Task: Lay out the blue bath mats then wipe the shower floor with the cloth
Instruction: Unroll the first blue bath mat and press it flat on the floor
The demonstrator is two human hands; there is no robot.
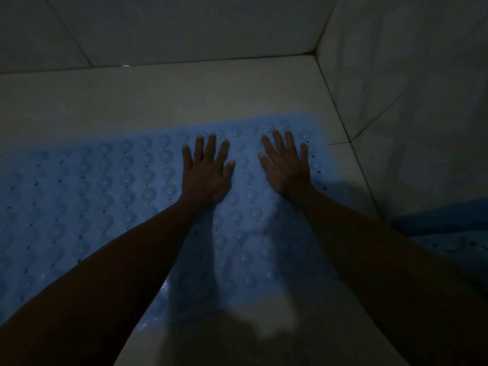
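A blue bath mat (pixel 105 196) with rows of round bumps and small holes lies flat on the pale tiled shower floor (pixel 163 99), stretching from the left edge to near the right wall. My left hand (pixel 207 171) rests palm down on the mat, fingers spread. A little to its right, my right hand (pixel 286 165) lies flat on the mat too, fingers apart, near the mat's far right corner. Neither hand holds anything. A second blue mat (pixel 443 228) shows at the right edge, partly in shadow. No cloth is visible.
Tiled walls (pixel 409 75) close the space at the back and on the right, meeting in a corner at the upper right. A strip of bare floor runs between the mat and the back wall. The scene is dim, with dark shadow at the bottom.
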